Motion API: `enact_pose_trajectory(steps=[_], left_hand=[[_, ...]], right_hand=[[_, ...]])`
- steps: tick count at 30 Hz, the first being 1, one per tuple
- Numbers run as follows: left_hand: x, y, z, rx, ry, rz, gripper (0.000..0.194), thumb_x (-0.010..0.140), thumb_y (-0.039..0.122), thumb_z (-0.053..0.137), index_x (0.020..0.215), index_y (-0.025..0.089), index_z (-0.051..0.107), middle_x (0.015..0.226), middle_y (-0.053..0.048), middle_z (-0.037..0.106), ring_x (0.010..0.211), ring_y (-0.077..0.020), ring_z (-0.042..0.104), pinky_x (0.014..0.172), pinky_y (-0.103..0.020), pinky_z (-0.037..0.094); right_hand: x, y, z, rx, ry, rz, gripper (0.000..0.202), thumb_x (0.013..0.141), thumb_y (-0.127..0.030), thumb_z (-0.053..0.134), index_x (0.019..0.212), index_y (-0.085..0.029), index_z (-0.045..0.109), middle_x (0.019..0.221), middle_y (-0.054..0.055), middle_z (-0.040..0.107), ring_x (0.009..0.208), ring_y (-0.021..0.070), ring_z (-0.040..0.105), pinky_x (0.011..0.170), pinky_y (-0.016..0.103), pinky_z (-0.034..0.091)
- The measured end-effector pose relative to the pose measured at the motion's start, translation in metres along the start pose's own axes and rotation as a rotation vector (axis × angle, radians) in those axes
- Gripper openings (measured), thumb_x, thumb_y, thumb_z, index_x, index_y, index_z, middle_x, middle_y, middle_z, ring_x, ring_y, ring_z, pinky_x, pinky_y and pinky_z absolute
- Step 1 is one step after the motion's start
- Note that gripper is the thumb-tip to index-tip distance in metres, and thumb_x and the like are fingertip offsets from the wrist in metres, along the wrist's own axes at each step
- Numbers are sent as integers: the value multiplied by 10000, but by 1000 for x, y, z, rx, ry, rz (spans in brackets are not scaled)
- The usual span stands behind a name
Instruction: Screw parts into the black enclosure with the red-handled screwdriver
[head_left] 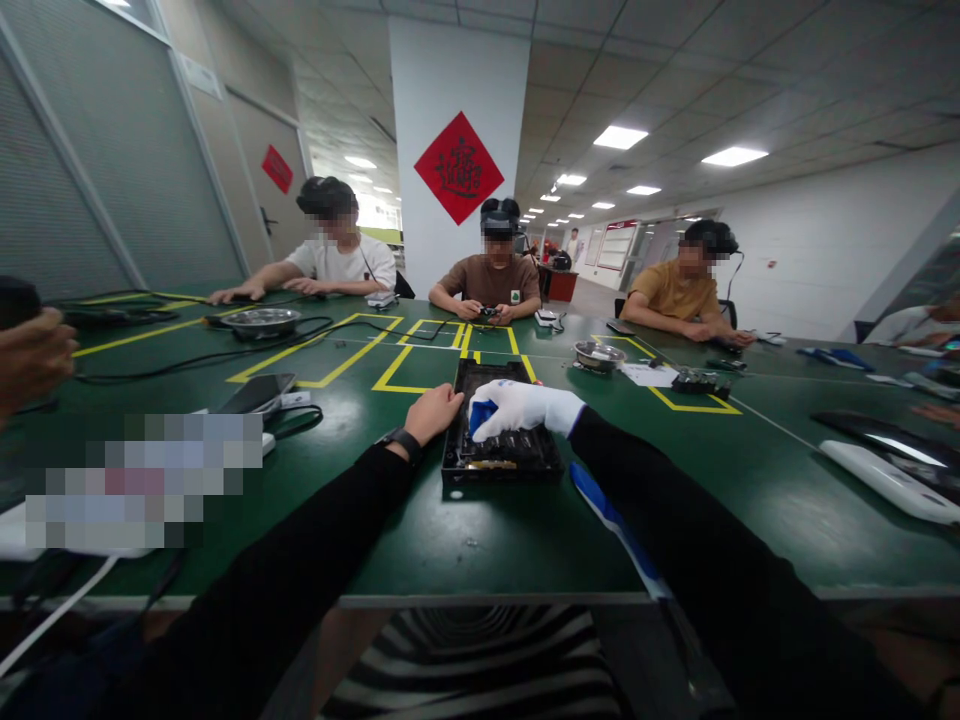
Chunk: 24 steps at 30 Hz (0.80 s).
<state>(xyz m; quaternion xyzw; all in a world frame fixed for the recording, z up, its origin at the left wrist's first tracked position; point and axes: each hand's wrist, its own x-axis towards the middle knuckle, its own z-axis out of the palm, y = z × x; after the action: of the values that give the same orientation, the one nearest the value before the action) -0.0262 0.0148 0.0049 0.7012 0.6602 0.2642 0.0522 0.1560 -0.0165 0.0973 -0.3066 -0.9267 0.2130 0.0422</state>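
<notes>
A shallow black rectangular case (504, 472) lies on the green table in front of me, dark parts inside it. My left hand (433, 415) is bare with a dark band at the wrist. It grips the case's left edge; some of its fingers are hidden. My right hand (514, 405), in a white glove, is closed over the case's interior. A small blue piece (482, 415) shows between its fingers, and its exact kind is hard to make out. Under my right forearm lies a long blue-and-white tool (600, 495), partly covered by the sleeve.
Yellow tape outlines mark the green table (480, 560). Metal bowls (262, 320) stand left and right (598, 355). A phone (259, 392) and cables lie at left. A white device (889, 480) lies at right. Several people sit around the table.
</notes>
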Motion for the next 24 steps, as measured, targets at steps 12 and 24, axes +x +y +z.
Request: enact_pose_trajectory(steps=[12, 24], left_hand=[[1, -2, 1, 7, 11, 17, 338, 843, 467, 345, 691, 197, 479, 715, -44, 595, 653, -168, 522, 523, -249, 270], [2, -3, 3, -40, 27, 14, 299, 832, 427, 375, 665, 196, 463, 684, -35, 578, 633, -162, 517, 547, -249, 288]], right_hand=[[13, -3, 23, 49, -50, -11, 340, 558, -425, 731, 730, -151, 627, 682, -24, 617, 578, 97, 515, 558, 209, 380], [3, 41, -15, -73, 505, 95, 326, 824, -409, 452, 937, -144, 605, 948, 54, 633, 828, 146, 540, 779, 263, 387]])
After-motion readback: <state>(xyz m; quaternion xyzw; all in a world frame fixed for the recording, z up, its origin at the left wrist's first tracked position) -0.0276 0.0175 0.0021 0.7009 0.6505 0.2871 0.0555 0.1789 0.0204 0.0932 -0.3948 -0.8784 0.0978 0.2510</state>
